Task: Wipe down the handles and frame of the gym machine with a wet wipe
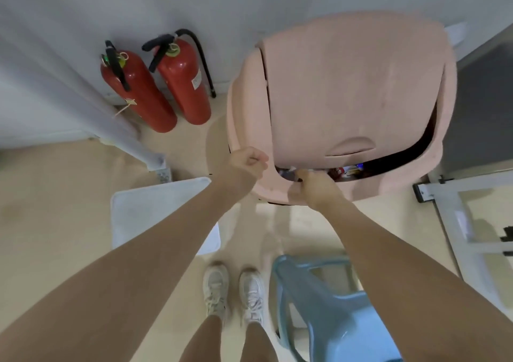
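The wet wipe is not plainly visible; it may be pinched in the right hand (308,185), whose curled fingers reach into the slot under the pink bin's (341,98) swing lid, though I cannot tell. The left hand (248,163) is a loose, empty fist just left of that slot. If discarding, push well past the flap, let go cleanly.
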Available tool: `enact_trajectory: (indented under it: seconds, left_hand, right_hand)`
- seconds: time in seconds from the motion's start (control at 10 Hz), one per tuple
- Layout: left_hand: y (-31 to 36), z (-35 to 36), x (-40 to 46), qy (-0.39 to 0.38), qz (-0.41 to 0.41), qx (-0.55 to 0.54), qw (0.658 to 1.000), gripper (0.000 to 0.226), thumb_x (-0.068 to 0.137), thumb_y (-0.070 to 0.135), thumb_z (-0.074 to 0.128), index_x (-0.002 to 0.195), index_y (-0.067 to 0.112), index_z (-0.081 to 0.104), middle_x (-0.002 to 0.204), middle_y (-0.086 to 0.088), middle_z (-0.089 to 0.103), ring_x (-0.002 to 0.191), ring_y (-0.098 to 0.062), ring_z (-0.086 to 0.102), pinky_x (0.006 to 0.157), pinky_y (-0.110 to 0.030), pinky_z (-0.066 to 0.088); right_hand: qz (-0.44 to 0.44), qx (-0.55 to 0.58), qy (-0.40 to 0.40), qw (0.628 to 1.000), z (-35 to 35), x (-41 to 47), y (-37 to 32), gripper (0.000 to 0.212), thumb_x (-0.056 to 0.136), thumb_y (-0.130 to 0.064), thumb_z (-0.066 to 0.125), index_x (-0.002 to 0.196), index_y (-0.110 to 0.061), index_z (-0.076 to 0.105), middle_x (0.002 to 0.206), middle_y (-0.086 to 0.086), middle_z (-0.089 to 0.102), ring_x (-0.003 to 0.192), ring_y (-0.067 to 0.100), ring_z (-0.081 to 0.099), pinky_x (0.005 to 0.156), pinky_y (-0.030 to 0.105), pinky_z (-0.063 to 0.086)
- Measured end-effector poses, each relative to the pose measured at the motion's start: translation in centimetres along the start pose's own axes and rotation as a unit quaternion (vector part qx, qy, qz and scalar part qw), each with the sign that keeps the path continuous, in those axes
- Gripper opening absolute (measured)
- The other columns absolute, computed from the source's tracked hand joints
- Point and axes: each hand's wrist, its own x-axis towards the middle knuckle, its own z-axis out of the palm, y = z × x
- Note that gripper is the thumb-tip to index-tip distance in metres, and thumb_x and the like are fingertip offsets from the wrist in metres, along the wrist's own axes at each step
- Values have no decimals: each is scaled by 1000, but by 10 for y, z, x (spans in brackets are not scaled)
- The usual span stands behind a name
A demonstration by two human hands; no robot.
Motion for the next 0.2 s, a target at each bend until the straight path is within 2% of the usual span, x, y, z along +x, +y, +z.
enact_trajectory:
  seconds: [0.1, 0.2]
  left_hand:
    - [-4, 1, -11, 8, 6, 6, 1000, 18, 91, 2, 49, 104, 4, 61, 87, -6, 58, 63, -11, 50, 53, -8, 38]
    - [2, -6, -33, 41, 13, -8, 999, 18, 91, 5, 49, 104, 6, 62, 92, -5, 59, 64, -8, 51, 56, -6, 40]
  right_hand:
    - [-17, -25, 34, 999, -8, -10, -4, 30, 90, -14, 40, 113, -8, 57, 119, 13, 56, 112, 33, 48, 78, 32, 35]
    - [-40, -26, 110, 993, -25, -32, -14, 20, 90, -9, 40, 94, -8, 59, 102, 15, 59, 99, 34, 53, 83, 32, 35]
